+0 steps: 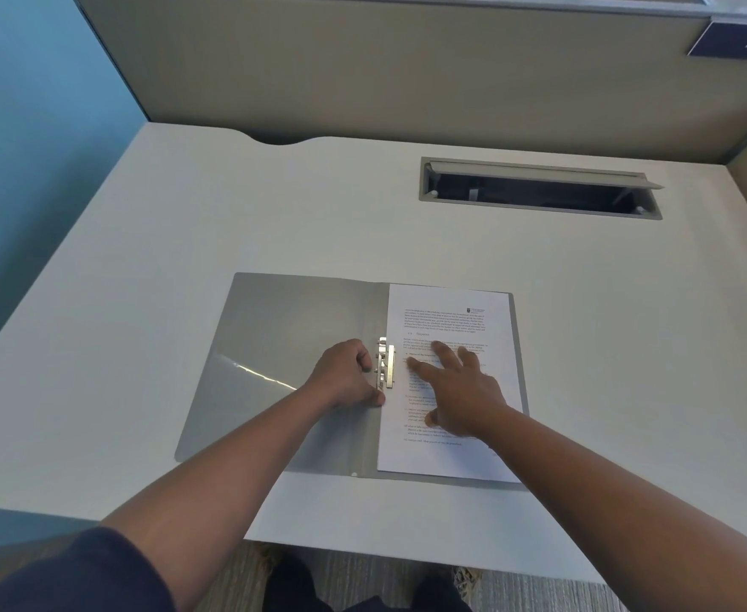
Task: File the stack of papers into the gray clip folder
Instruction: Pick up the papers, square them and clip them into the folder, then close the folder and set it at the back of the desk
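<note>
The gray clip folder [274, 346] lies open and flat on the white desk. A stack of printed papers [451, 311] rests on its right half, left edge against the spine. A metal clip [387, 363] sits at the spine, over the papers' left margin. My left hand [345, 377] is curled beside the clip, fingertips and thumb touching its left side. My right hand [460, 390] lies spread flat on the papers, fingers apart, pressing them down just right of the clip.
The white desk [186, 214] has a recessed cable slot with a raised lid [539, 189] at the back right. Beige partition walls [362, 72] enclose the back and right. The desk's near edge runs just below the folder.
</note>
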`<action>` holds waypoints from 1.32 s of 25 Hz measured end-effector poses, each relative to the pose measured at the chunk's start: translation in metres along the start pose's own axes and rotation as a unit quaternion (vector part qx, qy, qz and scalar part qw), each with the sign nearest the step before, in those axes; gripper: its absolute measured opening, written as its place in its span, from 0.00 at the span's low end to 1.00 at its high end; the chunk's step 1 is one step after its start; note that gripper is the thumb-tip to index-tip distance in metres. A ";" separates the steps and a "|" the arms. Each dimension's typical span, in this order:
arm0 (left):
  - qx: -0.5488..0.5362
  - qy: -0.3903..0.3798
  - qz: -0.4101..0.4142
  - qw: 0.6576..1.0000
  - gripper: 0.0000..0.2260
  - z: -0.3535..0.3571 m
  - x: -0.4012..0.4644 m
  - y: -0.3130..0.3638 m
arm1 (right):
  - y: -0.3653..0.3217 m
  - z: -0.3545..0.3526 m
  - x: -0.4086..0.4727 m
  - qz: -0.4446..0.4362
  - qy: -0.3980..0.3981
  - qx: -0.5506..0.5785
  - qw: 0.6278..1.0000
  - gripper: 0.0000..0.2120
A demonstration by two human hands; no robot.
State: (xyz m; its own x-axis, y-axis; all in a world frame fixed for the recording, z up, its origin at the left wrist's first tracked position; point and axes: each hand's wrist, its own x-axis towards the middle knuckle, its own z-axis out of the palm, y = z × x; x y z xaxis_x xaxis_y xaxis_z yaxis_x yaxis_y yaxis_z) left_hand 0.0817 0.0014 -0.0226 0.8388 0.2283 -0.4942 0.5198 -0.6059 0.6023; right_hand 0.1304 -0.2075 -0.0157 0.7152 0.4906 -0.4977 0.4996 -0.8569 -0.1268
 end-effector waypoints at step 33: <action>-0.111 0.226 -0.159 0.955 0.04 -0.155 -0.015 -0.099 | -0.051 -0.008 0.020 -0.065 0.070 0.054 0.994 0.28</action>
State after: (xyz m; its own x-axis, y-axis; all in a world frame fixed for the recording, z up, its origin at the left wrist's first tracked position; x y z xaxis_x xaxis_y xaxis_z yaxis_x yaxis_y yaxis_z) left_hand 0.0430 0.1763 0.0229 0.5909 0.7094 -0.3841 0.7394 -0.2857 0.6097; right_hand 0.1232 -0.1531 -0.0120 0.7132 0.6089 -0.3474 0.5417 -0.7932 -0.2781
